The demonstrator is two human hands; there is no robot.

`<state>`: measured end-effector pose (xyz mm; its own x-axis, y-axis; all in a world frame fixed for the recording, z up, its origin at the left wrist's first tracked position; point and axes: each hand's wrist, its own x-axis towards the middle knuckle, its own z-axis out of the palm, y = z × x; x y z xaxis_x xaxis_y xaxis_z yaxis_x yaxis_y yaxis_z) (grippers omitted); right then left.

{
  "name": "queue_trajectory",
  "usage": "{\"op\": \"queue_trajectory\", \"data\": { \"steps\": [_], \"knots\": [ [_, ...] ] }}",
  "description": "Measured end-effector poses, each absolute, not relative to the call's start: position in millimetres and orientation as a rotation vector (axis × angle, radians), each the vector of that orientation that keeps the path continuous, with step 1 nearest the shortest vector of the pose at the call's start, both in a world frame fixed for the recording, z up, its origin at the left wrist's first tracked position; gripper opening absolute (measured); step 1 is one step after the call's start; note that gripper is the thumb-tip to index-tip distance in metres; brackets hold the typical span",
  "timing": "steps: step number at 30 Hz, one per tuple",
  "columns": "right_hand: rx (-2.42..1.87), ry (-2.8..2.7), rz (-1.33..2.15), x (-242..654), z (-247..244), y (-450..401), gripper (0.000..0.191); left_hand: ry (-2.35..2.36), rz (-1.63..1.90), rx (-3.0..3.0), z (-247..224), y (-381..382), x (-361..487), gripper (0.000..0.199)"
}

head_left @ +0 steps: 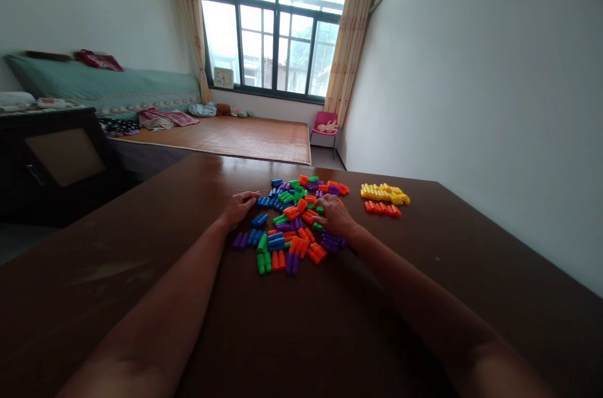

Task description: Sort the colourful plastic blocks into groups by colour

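Note:
A loose heap of small plastic building pieces in orange (301, 246), green (264, 262), blue (276, 241) and purple (292, 263) lies mid-table. At its left edge rests my left hand (237, 208), fingers stretched out, their tips beside a blue piece (264, 202); whether they touch it is hard to see. My right hand (335, 216) reaches over the heap's right side. Its fingers are apart, above orange and green pieces, and nothing held shows between them. The palm hides some pieces there.
Yellow pieces (384, 192) lie in a group on the right, with a row of orange pieces (383, 209) in front. All sit on a dark brown table (264, 329). Beyond are a bed (264, 134), a pink chair (326, 119) and a dark cabinet (56, 159).

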<state>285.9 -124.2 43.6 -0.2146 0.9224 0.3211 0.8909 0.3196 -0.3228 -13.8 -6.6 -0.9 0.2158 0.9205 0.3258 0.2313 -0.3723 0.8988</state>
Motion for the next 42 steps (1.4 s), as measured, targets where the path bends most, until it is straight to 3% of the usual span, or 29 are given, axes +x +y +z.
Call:
{"op": "queue_trajectory", "data": {
  "steps": [2,8,16,22,26,34,39,42],
  "knots": [
    [-1.556,-2.279,0.203,285,48,-144,0.022,1.083,1.184,1.760,2,-9,-13,0.043],
    [-1.413,-2.590,0.305,278,50,-182,0.046,1.131,1.161,1.775,7,-12,-14,0.049],
    [-1.403,-1.782,0.549,357,58,-145,0.046,1.168,1.143,1.812,2,-4,-18,0.052],
    [-1.905,-1.001,0.021,518,17,-141,0.042,1.163,1.125,1.818,1,-2,-20,0.051],
    [-2.192,-0.932,-0.092,571,-21,-155,0.036,1.200,1.123,1.845,0,-2,-20,0.051],
    [-2.212,-0.917,-0.323,567,-25,-144,0.043,1.099,1.171,2.224,37,-33,11,0.040],
    [-1.870,-1.089,-0.556,529,-2,-140,0.040,0.546,0.619,2.491,55,-86,60,0.033],
    [-1.674,-1.297,-0.516,479,18,-138,0.037,0.381,0.506,2.568,53,-101,74,0.033]
  ]
}}
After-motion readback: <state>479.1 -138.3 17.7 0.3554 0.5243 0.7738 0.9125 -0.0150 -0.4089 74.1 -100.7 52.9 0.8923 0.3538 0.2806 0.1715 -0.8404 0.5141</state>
